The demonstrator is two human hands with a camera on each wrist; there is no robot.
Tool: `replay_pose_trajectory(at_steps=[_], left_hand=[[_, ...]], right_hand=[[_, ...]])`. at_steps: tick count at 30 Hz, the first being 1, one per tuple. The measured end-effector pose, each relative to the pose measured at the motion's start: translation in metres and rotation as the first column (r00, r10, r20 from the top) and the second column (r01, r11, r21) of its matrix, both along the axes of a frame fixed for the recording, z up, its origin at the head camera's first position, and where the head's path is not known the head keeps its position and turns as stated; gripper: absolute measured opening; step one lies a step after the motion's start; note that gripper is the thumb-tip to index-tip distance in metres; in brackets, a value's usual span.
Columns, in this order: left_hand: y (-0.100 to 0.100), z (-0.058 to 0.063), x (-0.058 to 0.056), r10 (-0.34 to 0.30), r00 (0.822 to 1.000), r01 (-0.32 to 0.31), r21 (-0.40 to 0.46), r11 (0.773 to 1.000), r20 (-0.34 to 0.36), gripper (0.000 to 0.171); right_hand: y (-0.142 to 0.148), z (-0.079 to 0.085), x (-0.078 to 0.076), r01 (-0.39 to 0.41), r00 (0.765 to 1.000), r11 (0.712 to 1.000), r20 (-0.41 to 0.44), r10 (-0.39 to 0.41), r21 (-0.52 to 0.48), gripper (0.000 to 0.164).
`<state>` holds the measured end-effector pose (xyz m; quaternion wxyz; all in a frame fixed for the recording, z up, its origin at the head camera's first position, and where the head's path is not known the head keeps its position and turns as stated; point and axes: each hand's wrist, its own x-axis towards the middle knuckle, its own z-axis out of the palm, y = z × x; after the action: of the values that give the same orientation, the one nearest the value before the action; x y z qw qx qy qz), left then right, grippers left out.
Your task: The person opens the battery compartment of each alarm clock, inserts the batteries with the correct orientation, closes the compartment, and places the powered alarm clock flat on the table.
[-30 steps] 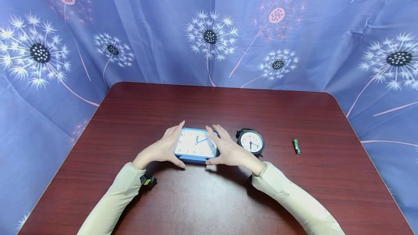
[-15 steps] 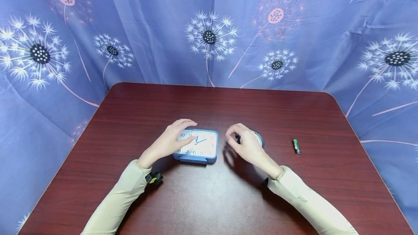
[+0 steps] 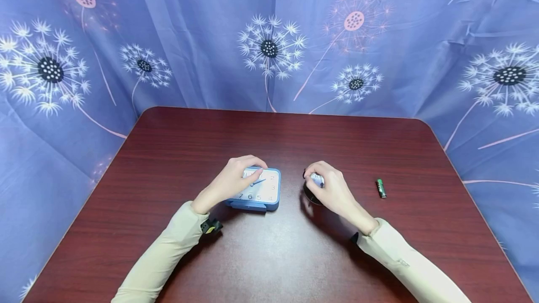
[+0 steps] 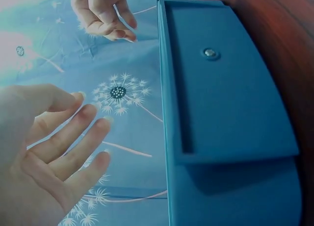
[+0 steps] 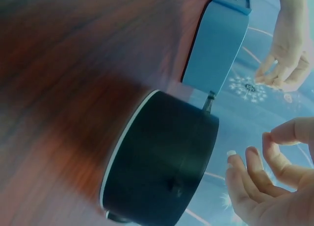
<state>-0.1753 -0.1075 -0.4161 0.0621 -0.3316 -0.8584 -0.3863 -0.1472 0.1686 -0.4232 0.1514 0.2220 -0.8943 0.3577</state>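
A blue rectangular desk clock (image 3: 269,191) lies face up on the table. My left hand (image 3: 232,179) hovers over its left part, fingers loosely bent and holding nothing; the left wrist view shows a gap between that hand (image 4: 54,142) and the clock's blue side (image 4: 235,103). To the right is a round black alarm clock (image 3: 311,196), largely covered by my right hand (image 3: 334,191) in the head view. Seen from the right wrist, the right hand (image 5: 274,187) is apart from the black clock (image 5: 157,157), its fingers loosely curved around nothing.
A green battery (image 3: 381,188) lies on the dark red wooden table (image 3: 269,139), right of the black clock. Behind the table hangs a blue curtain (image 3: 210,36) with dandelion prints.
Both hands have left the sides of the blue clock. My right hand has moved right, over the black alarm clock. The left hand has shifted slightly right, above the blue clock.
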Motion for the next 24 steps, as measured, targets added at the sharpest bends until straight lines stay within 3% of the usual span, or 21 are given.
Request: replay_pose_trajectory(at_steps=[5, 11, 24], left_hand=[[0.007, -0.003, -0.001, -0.017, 1.000, 0.017, -0.014, 1.000, 0.009, 0.016], [0.024, -0.004, -0.003, -0.064, 0.998, 0.065, -0.103, 0.993, 0.011, 0.019], [0.068, -0.002, 0.001, -0.115, 0.989, 0.136, -0.294, 0.946, 0.089, 0.045]], right_hand=[[0.006, -0.003, 0.000, 0.011, 1.000, 1.000, -0.003, -0.011, 0.023, 0.009], [0.017, -0.010, 0.003, -0.008, 0.999, 0.996, 0.042, 0.004, 0.094, 0.034], [0.035, -0.024, 0.007, -0.071, 0.997, 0.980, 0.041, 0.065, 0.186, 0.073]])
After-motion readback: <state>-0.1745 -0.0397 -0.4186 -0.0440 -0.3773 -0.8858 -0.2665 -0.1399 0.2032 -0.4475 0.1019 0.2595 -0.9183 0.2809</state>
